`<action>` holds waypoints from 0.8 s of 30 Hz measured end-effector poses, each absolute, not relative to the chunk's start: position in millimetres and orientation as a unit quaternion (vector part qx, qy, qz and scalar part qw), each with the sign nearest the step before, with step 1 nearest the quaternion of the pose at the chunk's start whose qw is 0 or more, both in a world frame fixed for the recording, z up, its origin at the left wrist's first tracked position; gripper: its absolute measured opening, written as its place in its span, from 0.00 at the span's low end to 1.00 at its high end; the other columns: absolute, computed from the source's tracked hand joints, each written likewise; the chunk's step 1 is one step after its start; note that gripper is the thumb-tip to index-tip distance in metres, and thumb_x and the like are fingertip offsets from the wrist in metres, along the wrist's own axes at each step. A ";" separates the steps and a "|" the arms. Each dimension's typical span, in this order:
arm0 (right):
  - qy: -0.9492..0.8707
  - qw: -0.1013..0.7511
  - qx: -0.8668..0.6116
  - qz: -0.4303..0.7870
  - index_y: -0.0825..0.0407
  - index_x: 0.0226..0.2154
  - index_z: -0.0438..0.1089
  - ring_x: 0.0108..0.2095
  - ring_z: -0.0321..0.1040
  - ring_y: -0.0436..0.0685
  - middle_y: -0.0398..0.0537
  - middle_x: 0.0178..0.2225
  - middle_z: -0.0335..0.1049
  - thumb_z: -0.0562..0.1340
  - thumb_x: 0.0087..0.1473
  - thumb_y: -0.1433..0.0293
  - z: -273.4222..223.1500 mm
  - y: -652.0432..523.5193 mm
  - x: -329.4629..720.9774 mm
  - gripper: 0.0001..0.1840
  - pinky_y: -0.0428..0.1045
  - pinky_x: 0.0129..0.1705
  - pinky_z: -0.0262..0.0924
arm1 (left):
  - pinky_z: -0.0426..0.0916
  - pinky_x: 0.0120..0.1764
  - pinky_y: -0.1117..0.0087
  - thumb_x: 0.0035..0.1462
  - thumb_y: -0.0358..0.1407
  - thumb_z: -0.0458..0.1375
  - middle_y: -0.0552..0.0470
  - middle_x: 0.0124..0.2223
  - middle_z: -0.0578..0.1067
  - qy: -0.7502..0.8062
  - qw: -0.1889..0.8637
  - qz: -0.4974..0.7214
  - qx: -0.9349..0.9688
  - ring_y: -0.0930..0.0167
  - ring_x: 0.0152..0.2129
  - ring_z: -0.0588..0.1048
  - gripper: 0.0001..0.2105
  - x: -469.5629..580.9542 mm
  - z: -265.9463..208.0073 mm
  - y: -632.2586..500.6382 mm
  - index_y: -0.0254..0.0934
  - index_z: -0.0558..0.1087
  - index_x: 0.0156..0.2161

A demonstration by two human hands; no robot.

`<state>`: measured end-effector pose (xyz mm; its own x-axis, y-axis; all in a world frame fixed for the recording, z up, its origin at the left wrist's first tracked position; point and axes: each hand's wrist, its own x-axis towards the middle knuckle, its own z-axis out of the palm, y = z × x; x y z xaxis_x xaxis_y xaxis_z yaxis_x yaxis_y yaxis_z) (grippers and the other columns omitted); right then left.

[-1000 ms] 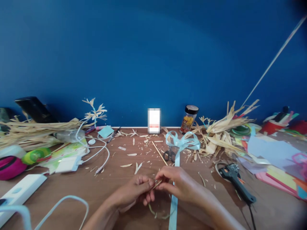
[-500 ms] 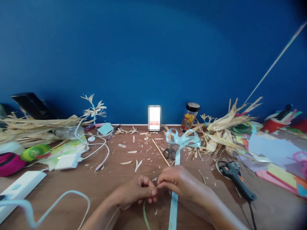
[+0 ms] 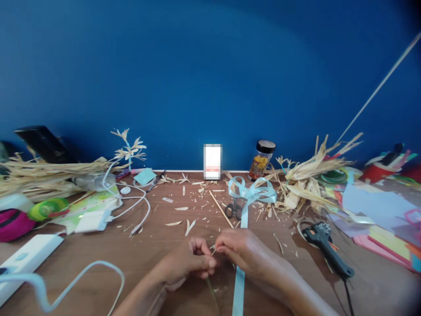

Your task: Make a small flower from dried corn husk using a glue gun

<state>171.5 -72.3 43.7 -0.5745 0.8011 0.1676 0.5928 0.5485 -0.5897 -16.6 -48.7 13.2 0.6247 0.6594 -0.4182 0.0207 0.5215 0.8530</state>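
Note:
My left hand [image 3: 194,261] is closed, thumb against fingers, at the front middle of the table. A thin pale piece [image 3: 214,252] spans the small gap to my right hand [image 3: 241,250], which pinches its other end. Below my left hand hangs a narrow green strip [image 3: 212,292], blurred; whether it is one with the pale piece I cannot tell. A light blue ribbon [image 3: 239,285] runs beneath my right hand from a looped bow [image 3: 253,193]. Just behind lie black-handled scissors [image 3: 233,211] and a thin wooden stick [image 3: 220,208].
Husk scraps [image 3: 189,227] litter the table. To the right are a glue gun [image 3: 329,250], a husk bundle [image 3: 315,175] and coloured paper [image 3: 375,206]. A jar [image 3: 261,160] stands by the wall. On the left are a power strip [image 3: 31,259], cables and a husk flower [image 3: 129,151].
The piece between my fingertips has turned slightly and shows paler and longer. The hanging green strip has swung to the right. Both hands stay in nearly the same place.

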 end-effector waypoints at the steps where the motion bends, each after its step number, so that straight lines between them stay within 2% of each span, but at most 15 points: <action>1: -0.850 0.222 -0.412 0.242 0.52 0.32 0.66 0.29 0.61 0.50 0.44 0.29 0.66 0.50 0.57 0.71 43.3 -72.2 170.9 0.10 0.43 0.32 0.52 | 0.59 0.22 0.77 0.35 0.33 0.66 0.53 0.22 0.73 0.379 0.792 0.202 0.435 0.77 0.18 0.68 0.11 -16.5 13.4 -49.0 0.32 0.68 0.23; 4: -0.841 0.250 -0.414 0.241 0.52 0.31 0.65 0.29 0.60 0.49 0.43 0.28 0.64 0.50 0.57 0.72 42.8 -71.6 169.6 0.09 0.43 0.32 0.52 | 0.60 0.22 0.77 0.37 0.34 0.66 0.52 0.21 0.73 0.369 0.806 0.200 0.418 0.78 0.16 0.68 0.11 -16.6 15.0 -48.8 0.32 0.69 0.25; 7: -0.833 0.277 -0.416 0.235 0.53 0.28 0.63 0.28 0.59 0.49 0.43 0.26 0.63 0.50 0.57 0.73 45.0 -70.5 170.3 0.09 0.44 0.32 0.51 | 0.62 0.23 0.77 0.46 0.41 0.60 0.49 0.24 0.74 0.349 0.820 0.202 0.406 0.78 0.18 0.69 0.13 -17.6 17.8 -47.9 0.29 0.72 0.28; 10: -0.827 0.286 -0.425 0.232 0.53 0.27 0.62 0.28 0.58 0.49 0.43 0.26 0.62 0.49 0.57 0.72 48.5 -69.5 172.7 0.10 0.44 0.31 0.51 | 0.63 0.25 0.77 0.50 0.42 0.57 0.47 0.26 0.74 0.330 0.834 0.180 0.405 0.78 0.19 0.70 0.16 -17.9 19.8 -48.3 0.28 0.74 0.34; 16: -0.821 0.282 -0.433 0.245 0.53 0.28 0.63 0.30 0.59 0.50 0.43 0.27 0.64 0.51 0.55 0.73 48.3 -68.5 175.5 0.08 0.44 0.32 0.52 | 0.60 0.21 0.79 0.43 0.37 0.63 0.49 0.23 0.75 0.368 0.818 0.177 0.404 0.79 0.16 0.68 0.11 -14.3 19.1 -49.8 0.30 0.75 0.29; 19: -0.807 0.272 -0.456 0.259 0.52 0.31 0.62 0.29 0.59 0.50 0.42 0.28 0.64 0.54 0.52 0.75 46.7 -70.1 175.0 0.03 0.44 0.31 0.51 | 0.55 0.18 0.80 0.39 0.36 0.64 0.47 0.25 0.76 0.386 0.805 0.194 0.408 0.76 0.19 0.70 0.09 -12.9 18.5 -49.8 0.30 0.74 0.25; 24: -0.794 0.249 -0.472 0.290 0.52 0.29 0.60 0.25 0.56 0.48 0.40 0.24 0.62 0.53 0.49 0.77 52.6 -75.0 174.6 0.05 0.43 0.27 0.50 | 0.49 0.16 0.79 0.33 0.35 0.67 0.47 0.27 0.76 0.411 0.776 0.235 0.416 0.74 0.23 0.70 0.11 -13.5 19.0 -51.5 0.31 0.70 0.20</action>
